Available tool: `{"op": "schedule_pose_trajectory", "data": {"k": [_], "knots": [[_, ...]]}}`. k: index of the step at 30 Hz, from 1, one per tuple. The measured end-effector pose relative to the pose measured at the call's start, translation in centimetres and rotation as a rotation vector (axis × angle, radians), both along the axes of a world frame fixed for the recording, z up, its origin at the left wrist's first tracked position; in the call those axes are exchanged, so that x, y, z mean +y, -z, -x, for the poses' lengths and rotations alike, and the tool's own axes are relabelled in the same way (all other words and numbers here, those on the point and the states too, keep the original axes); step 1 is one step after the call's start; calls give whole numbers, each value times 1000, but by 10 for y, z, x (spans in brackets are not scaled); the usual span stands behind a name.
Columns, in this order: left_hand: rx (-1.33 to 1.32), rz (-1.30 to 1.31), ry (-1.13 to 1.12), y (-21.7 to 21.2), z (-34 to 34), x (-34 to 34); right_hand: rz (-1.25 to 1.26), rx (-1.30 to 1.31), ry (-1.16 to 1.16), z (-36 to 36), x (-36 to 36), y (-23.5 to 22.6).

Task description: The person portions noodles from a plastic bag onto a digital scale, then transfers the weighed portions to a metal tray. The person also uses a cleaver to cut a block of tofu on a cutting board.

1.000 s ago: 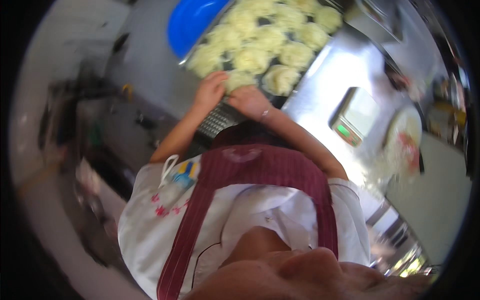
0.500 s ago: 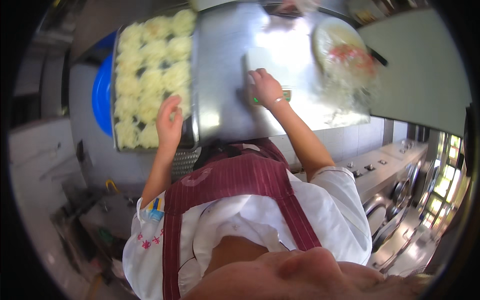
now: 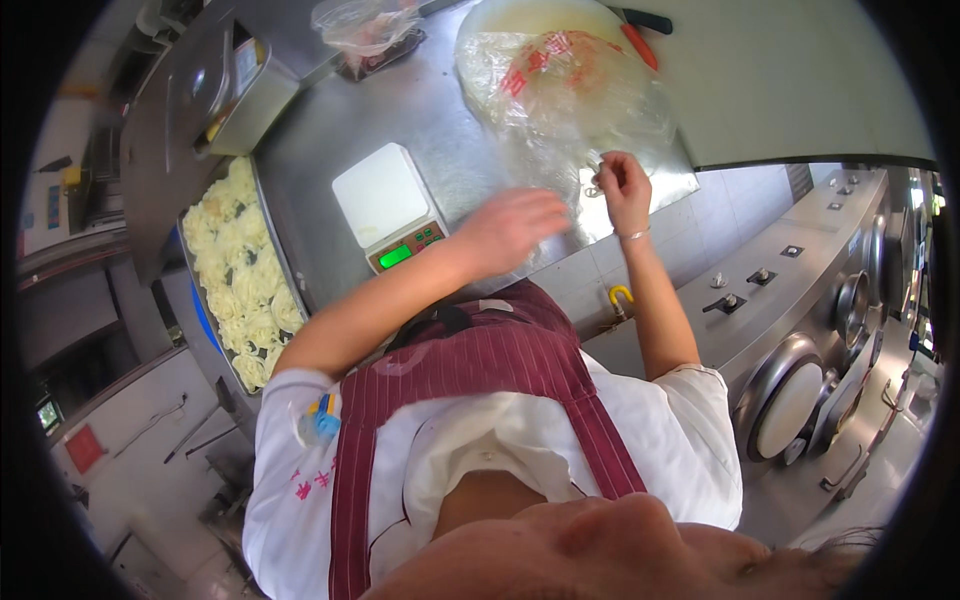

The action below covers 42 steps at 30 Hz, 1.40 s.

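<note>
clear plastic bag with red print [image 3: 570,110]: right of the scale [image 3: 380,200], lying crumpled over a pale round slab [image 3: 540,12]. right hand [image 3: 625,190] at the bag's near edge, farther right of the scale; fingers curled narrow, tips close. cannot tell whether they pinch the film. left hand [image 3: 515,230] just right of the scale, fingers stretched out, blurred, nothing seen in them.

scale display lit green. left of the scale, tray [image 3: 278,240] with rows of pale yellow mounds [image 3: 240,280]; these look set out already. bag appears not yet lifted off the slab; how much is left cannot be judged from here. beyond the scale, small bag with dark reddish contents [image 3: 375,40].
</note>
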State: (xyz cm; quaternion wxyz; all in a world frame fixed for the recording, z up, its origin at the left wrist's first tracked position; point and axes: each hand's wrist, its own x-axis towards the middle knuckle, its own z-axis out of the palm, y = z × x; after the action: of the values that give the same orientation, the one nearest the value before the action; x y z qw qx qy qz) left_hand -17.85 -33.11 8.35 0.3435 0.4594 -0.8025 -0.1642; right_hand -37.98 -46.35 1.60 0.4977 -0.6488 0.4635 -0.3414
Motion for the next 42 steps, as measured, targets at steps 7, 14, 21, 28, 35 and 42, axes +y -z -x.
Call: {"op": "schedule_pose_trajectory", "data": {"k": [7,14,21,28,35,42], "knots": [[-1317,-422,219,36,23,-96,503,801,-229,27,-80,77],[-1116,-663,31,-5,-32,-113,203,1015,-677,10,-74,41],[-972,-287,-230,29,-32,-114,383,565,-593,21,-81,56],[-713,-230,-206,9,-43,-139,397,578,-505,-11,-66,48],[-1071,-221,-80,67,-49,-155,549,703,-741,-26,-64,75],[-935,-393,-373,48,-106,-159,260,414,-679,-12,-82,59]]}}
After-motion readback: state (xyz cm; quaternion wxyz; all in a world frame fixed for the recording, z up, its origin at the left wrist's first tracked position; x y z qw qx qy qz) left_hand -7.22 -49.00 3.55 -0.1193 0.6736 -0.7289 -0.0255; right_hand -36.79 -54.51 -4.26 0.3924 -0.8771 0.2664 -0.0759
